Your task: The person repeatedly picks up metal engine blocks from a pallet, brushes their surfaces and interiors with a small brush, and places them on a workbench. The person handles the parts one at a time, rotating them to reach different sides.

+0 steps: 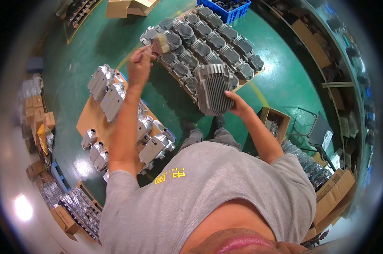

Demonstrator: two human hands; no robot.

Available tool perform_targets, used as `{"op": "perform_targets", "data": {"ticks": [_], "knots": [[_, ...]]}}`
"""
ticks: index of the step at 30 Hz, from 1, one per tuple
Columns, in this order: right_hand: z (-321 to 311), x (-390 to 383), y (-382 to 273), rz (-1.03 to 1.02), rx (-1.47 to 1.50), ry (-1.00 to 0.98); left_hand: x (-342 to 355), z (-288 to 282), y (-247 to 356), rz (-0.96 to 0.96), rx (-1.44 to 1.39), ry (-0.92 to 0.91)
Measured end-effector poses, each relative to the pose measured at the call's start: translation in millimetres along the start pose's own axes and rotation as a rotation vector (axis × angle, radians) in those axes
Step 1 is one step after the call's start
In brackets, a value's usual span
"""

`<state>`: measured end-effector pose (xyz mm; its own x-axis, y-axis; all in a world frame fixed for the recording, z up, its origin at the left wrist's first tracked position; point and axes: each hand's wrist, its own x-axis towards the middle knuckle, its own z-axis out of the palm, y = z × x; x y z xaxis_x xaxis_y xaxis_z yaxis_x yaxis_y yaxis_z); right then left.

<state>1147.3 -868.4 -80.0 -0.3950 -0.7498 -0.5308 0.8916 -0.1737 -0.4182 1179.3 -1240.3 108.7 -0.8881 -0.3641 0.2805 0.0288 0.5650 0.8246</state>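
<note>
My left hand [141, 60] is closed around the handle of a flat paintbrush [160, 44], its pale bristles over the far left corner of a pallet of grey metal housings [215, 39]. In my right hand [239, 104] is a grey finned metal housing [216, 93], gripped by its right edge, with the long cooling fins facing up. It hangs above the near edge of the pallet. Brush and held housing are well apart. More housings of the same grey stand in rows on the pallet beneath.
Silvery metal housings [111, 101] stand on a cardboard-topped pallet [90, 115] at the left. Beyond the rows sits a blue crate [231, 14] of dark parts. An open carton [132, 7] lies on the green floor. A dark chair [319, 132] and a wooden box [277, 120] are at right.
</note>
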Motion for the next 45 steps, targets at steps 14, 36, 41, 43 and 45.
{"op": "perform_targets", "data": {"ticks": [14,36,41,43,45], "knots": [[-19,-15,2,-0.007,0.170,-0.053,-21,21,44,-0.311,-0.463,-0.688],[-24,-38,11,0.017,0.393,-0.108,-55,28,17,-0.587,-0.670,-0.517],[-23,-43,8,-0.002,0.348,-0.141,-57,1,-88,-0.281,0.099,-0.025],[-31,-46,3,-0.102,0.232,-0.083,-24,11,-25,-0.397,-0.192,-0.089],[-29,-48,3,-0.151,-0.001,-0.007,-30,23,25,-0.476,-0.462,-0.221]]}}
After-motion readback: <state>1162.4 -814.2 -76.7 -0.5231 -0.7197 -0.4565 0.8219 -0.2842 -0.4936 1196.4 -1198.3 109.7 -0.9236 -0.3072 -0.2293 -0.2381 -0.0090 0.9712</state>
